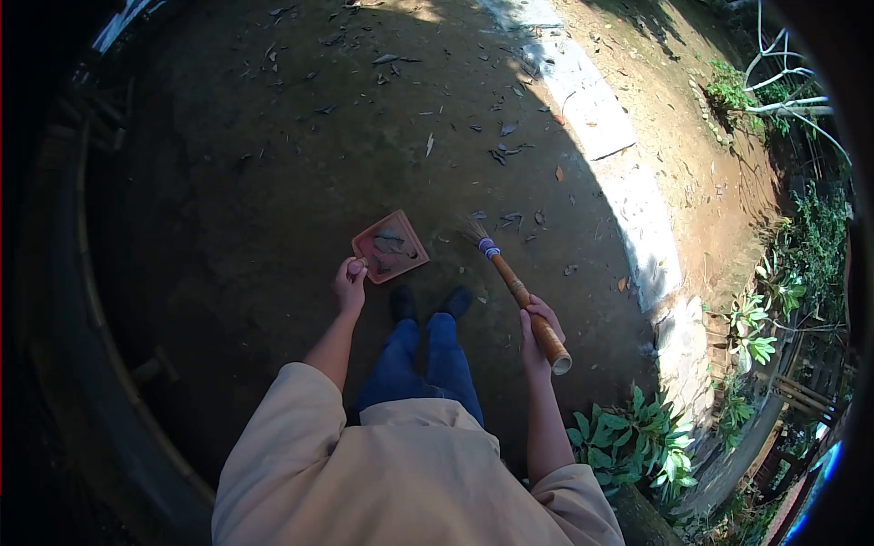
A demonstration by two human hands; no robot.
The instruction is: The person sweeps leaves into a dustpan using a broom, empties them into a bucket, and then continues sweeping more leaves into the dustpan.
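The square plastic dustpan (391, 246) is terracotta pink, holding grey-brown dry leaves. The bamboo-handled hand broom (519, 296) is tan, bound near its pale straw bristles with purple and white bands. The packed earth ground (273, 164) is dark brown (orange-brown where sunlit), crossed by a whitish concrete strip (610, 146). Sleeves are beige, trousers blue, shoes dark.

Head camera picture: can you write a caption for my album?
Left hand holds a dustpan with leaves; right hand grips a broom.
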